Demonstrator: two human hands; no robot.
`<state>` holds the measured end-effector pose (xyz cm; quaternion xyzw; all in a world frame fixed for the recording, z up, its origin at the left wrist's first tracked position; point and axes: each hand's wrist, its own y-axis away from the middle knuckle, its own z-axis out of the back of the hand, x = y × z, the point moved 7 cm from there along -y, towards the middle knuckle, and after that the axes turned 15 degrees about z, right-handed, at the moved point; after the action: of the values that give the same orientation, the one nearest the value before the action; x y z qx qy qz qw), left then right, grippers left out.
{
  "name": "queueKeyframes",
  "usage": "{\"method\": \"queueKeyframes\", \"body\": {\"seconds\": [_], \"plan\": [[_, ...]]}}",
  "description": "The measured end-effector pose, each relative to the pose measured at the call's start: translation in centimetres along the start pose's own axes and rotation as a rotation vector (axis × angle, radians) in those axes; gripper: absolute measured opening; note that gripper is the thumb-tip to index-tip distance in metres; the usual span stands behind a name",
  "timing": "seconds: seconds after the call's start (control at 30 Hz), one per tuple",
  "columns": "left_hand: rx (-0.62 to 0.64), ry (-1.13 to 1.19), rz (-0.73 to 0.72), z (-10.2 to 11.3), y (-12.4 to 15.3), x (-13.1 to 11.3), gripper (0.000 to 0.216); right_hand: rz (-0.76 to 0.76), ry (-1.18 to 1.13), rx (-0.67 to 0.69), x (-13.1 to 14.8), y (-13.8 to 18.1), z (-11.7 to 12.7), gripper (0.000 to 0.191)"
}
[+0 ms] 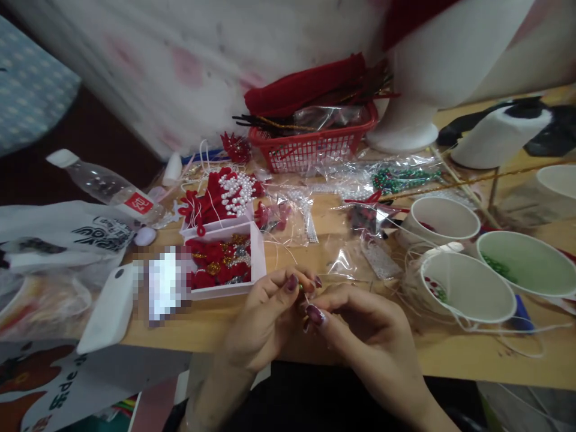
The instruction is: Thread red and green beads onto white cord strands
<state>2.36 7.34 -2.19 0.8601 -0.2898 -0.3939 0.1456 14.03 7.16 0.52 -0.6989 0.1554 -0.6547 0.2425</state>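
Observation:
Close together over the table's front edge, my two hands work on something small. My left hand (263,321) is closed, with a tiny green bead (300,288) pinched between thumb and forefinger. A short pale thread (306,297) runs from the bead toward my right hand (371,324), whose thumb and forefinger are pressed together on it. The fingers hide most of the thread. Left of my hands, a white box (258,255) holds red pieces with gold and silver trim. To the right stand paper cups, one (470,318) with red, white and green beads inside.
Behind are a red basket (310,150) of red material and bags of green beads (396,180). More cups (531,279) and a white thread cone (499,138) stand right. At left lie a plastic bottle (103,183), a white power bank-like object (108,309) and a lit screen (164,285).

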Motion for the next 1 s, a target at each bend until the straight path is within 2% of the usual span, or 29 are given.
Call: {"method": "queueKeyframes", "body": {"seconds": [0.27, 0.47, 0.7, 0.83, 1.0], "plan": [[0.002, 0.024, 0.076, 0.7, -0.8, 0.7, 0.02, -0.064, -0.049, 0.002, -0.8, -0.5, -0.1, 0.011], [0.024, 0.026, 0.048, 0.4, -0.7, 0.4, 0.019, -0.192, -0.147, -0.006, -1.3, -0.5, -0.1, 0.01], [0.054, -0.026, 0.026, 0.2, -0.5, 0.5, 0.015, -0.186, -0.14, 0.004, -1.2, -0.3, -0.1, 0.011], [0.028, -0.16, -0.064, 0.6, -0.1, 0.0, 0.012, -0.161, -0.079, 0.019, -1.2, 0.0, 0.4, 0.008], [-0.079, -0.53, -0.317, 0.9, 0.8, -1.4, 0.008, -0.104, -0.039, 0.11, -1.3, 0.3, 0.5, 0.016]]}}
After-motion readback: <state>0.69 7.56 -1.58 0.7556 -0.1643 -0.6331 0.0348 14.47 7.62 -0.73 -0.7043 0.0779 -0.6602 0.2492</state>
